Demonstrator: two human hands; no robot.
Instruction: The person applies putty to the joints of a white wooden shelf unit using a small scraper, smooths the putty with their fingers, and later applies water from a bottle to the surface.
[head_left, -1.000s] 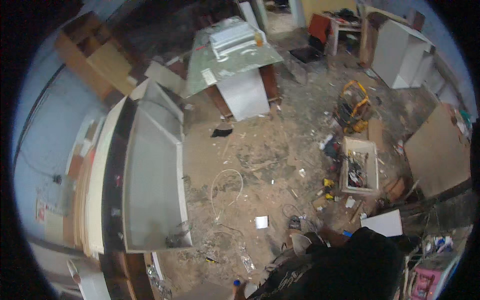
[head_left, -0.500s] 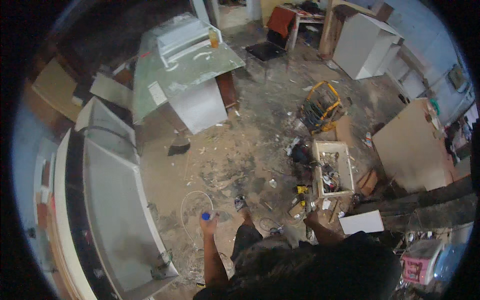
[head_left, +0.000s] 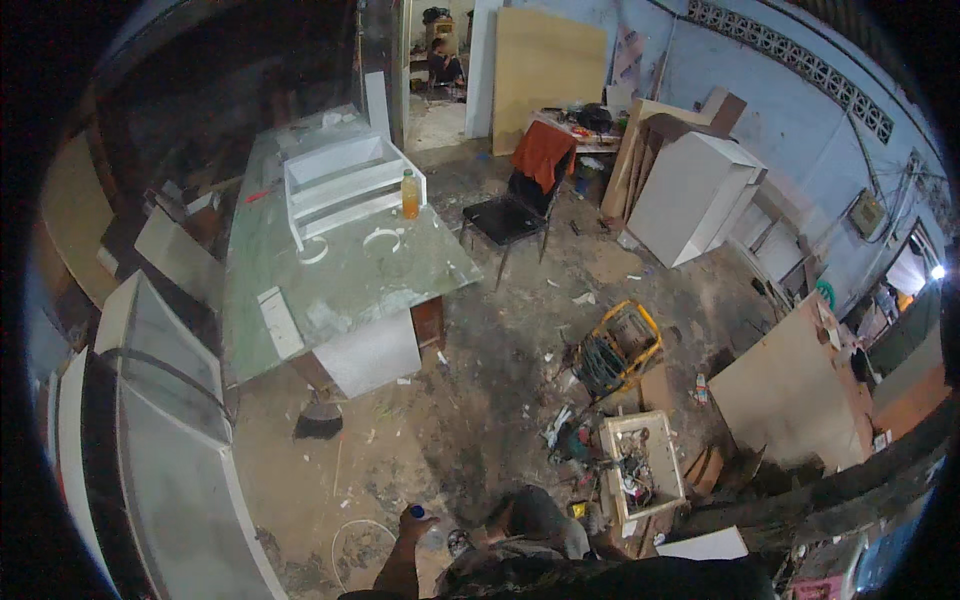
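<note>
My left hand (head_left: 412,524) is at the lower edge, closed around a small thing with a round blue top (head_left: 417,511). Its lower part looks clear, but the hand and blur hide its kind. Beside that hand is my foot in a sandal (head_left: 458,543). Only a dark sliver of my right hand or forearm (head_left: 604,546) shows past my knee, so its fingers are hidden. Close to it stands a pale box (head_left: 612,470) filled with mixed tools and small hardware. A thin white hose (head_left: 338,545) curves over the floor left of my left hand.
A green-topped table (head_left: 340,300) bears a white frame (head_left: 300,190) and an orange bottle (head_left: 410,195). A black chair (head_left: 508,220), a yellow-framed machine (head_left: 620,345) and leaning boards (head_left: 790,380) stand around. A long white cabinet (head_left: 180,480) lies left. Scraps litter the floor.
The view has tilted up, so the room's far end shows and my hands sit lower in the picture. My right hand, seen near the box before, is now mostly hidden.
</note>
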